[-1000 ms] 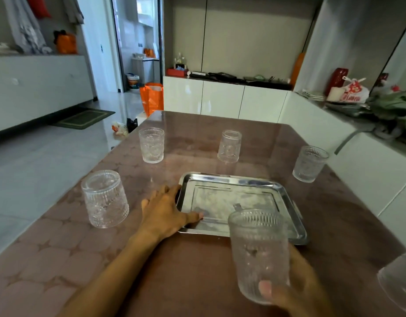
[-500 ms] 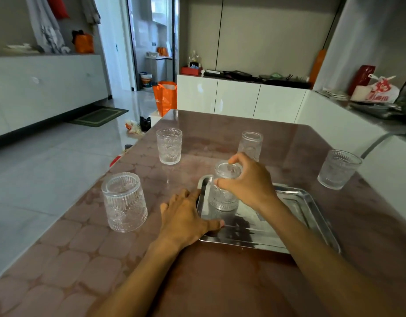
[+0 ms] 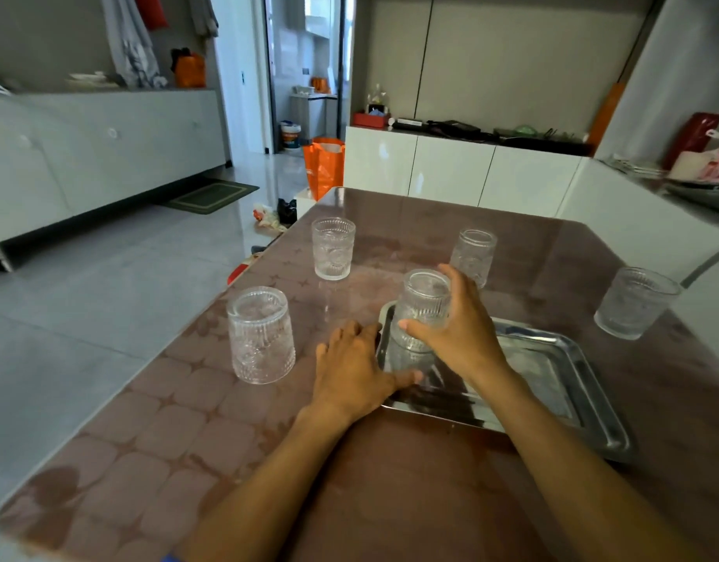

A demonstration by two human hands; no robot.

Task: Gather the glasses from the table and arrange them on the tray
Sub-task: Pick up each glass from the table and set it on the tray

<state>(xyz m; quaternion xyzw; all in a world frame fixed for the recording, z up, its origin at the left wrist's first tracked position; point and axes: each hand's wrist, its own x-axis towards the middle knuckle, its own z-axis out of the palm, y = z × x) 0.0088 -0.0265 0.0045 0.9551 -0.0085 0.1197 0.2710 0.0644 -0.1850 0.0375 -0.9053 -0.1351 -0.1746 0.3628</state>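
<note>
A steel tray [image 3: 560, 375] lies on the brown table [image 3: 187, 432]. My right hand [image 3: 459, 330] grips a ribbed clear glass [image 3: 422, 306], upside down, in the tray's far left corner. My left hand [image 3: 353, 371] lies flat on the table, thumb on the tray's left rim, holding nothing. Other ribbed glasses stand on the table: an inverted glass [image 3: 261, 335] at the left, an upright glass [image 3: 333, 248] behind it, a third glass [image 3: 473, 253] partly hidden behind my right hand, and a right-hand glass [image 3: 633, 303] near the table's right edge.
The table's left edge drops to a grey tiled floor. An orange bag [image 3: 323, 166] stands on the floor beyond the far edge. White cabinets [image 3: 451, 172] run behind the table and a white counter [image 3: 649, 221] crowds its right side.
My right hand carried the glass from near my body to the tray's far left corner and still holds it. The left hand stayed on the tray's rim. The view shifted left.
</note>
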